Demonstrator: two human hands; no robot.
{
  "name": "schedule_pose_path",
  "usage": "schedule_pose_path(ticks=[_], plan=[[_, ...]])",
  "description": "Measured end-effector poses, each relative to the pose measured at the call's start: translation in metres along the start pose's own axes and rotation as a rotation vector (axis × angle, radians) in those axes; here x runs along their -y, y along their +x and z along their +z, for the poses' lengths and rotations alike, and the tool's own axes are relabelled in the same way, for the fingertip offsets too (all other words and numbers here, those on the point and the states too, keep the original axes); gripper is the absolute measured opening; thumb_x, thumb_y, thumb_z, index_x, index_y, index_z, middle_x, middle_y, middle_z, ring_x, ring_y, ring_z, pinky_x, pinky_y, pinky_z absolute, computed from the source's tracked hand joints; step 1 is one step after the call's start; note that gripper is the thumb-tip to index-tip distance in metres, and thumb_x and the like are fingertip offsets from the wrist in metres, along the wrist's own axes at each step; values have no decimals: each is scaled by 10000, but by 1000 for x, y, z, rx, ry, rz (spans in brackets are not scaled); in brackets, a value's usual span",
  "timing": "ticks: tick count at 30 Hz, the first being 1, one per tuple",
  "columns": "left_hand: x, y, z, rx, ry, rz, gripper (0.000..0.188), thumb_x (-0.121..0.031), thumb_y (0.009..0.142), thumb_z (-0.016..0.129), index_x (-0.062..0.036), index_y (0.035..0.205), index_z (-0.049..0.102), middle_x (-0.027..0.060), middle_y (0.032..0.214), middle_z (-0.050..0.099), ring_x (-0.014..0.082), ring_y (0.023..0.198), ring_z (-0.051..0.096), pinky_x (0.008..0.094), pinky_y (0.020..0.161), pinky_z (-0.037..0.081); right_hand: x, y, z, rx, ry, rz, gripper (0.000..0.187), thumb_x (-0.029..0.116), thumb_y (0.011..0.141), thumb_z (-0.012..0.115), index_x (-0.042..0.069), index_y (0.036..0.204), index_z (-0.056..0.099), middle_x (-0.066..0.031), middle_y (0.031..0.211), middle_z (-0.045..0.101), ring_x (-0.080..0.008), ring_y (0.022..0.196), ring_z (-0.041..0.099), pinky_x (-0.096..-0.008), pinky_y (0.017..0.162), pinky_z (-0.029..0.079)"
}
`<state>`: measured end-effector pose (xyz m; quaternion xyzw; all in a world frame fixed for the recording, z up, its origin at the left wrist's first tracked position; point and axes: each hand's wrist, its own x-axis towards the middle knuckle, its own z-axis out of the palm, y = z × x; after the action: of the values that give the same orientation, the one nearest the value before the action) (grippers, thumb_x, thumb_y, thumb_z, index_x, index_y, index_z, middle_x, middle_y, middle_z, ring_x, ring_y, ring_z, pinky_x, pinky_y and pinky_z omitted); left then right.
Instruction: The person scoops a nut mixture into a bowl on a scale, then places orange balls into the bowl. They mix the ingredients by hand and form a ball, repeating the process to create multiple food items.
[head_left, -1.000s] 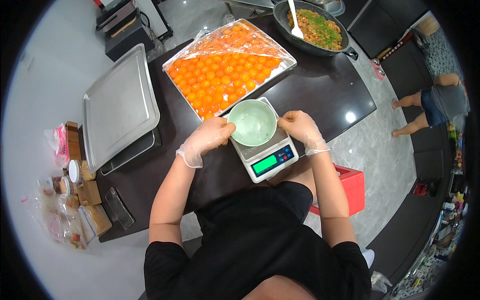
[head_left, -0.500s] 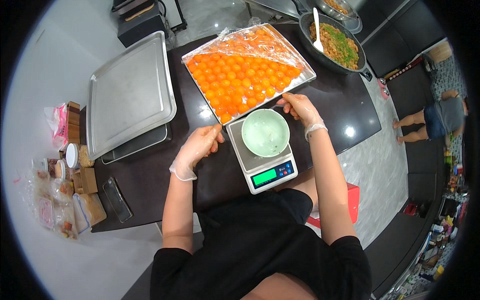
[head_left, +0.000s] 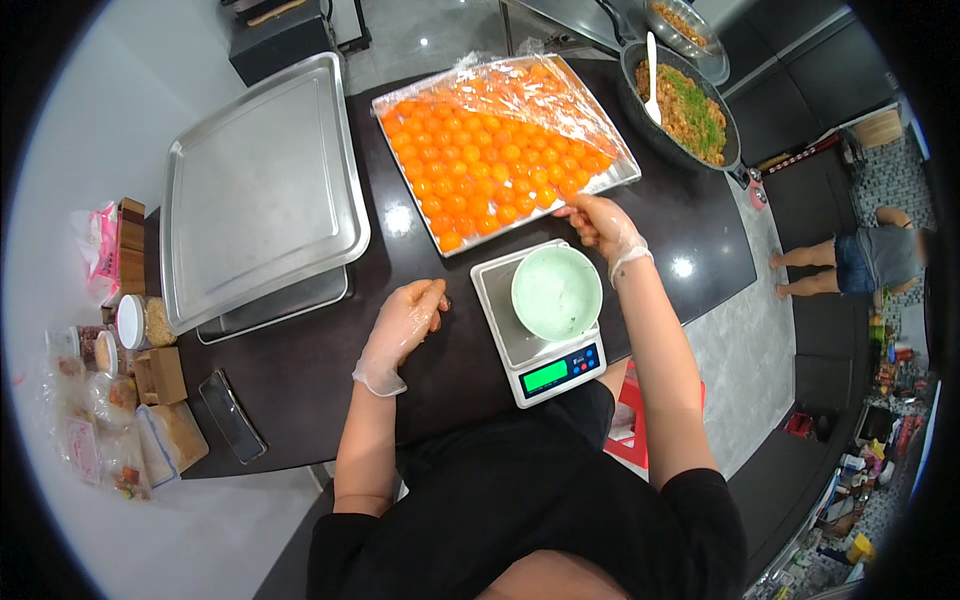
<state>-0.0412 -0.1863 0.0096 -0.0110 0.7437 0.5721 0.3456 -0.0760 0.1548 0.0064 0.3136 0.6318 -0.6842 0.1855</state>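
My left hand (head_left: 405, 325), in a clear plastic glove, is closed above the dark table, left of a digital kitchen scale (head_left: 490, 300). Whatever its curled fingers may hold is hidden. On the scale's plate sits a pale green bowl (head_left: 556, 292) with a few small residues inside. My right hand (head_left: 602, 230), gloved too, has thumb and fingers pinched together by the near edge of a metal tray (head_left: 622, 178). I cannot make out what is in that pinch. Rows of orange egg yolks (head_left: 472, 168) fill the tray, their far part covered by clinging film (head_left: 540, 88).
Large metal trays (head_left: 265, 200) are stacked at left. A phone (head_left: 232, 415), jars (head_left: 143, 320) and bagged foods (head_left: 112, 400) lie along the left edge. A pan of cooked filling (head_left: 685, 105) with a white spoon stands far right. Another person (head_left: 880, 260) stands by a counter.
The view has shifted a little. My left hand has drawn back from the tray's near corner. My right hand stays by the tray's near edge, its fingers closed.
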Motion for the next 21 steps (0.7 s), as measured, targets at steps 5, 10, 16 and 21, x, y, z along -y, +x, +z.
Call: schedule_pose_path(ticks=[5,10,16,21], plan=[[-2,-22,3,22,0,-51,388,-338,987,505,-19,791,609,10,573,501,80,538,456,261,536,372,3,20,5,45,45,-20,267,259,929,570,11,915,670,49,606,444,-41,429,265,-224,397,188],[6,-30,22,48,154,57,365,-345,975,488,-34,826,608,18,584,518,94,516,471,265,504,370,9,-22,2,60,-255,-194,383,380,948,582,16,975,696,23,609,540,-34,434,334,-222,402,226],[6,-37,52,34,448,172,314,-268,914,488,3,887,644,225,785,650,415,743,619,456,684,477,-32,-102,-23,-16,-725,-169,425,397,937,572,4,858,716,-39,603,615,-115,571,558,-278,631,459],[0,-40,68,-88,549,222,316,-265,931,479,-9,983,656,254,899,647,449,861,608,481,751,482,-55,-118,-17,-5,-773,-133,426,369,921,568,-18,790,687,-67,640,618,-144,640,578,-292,690,461]])
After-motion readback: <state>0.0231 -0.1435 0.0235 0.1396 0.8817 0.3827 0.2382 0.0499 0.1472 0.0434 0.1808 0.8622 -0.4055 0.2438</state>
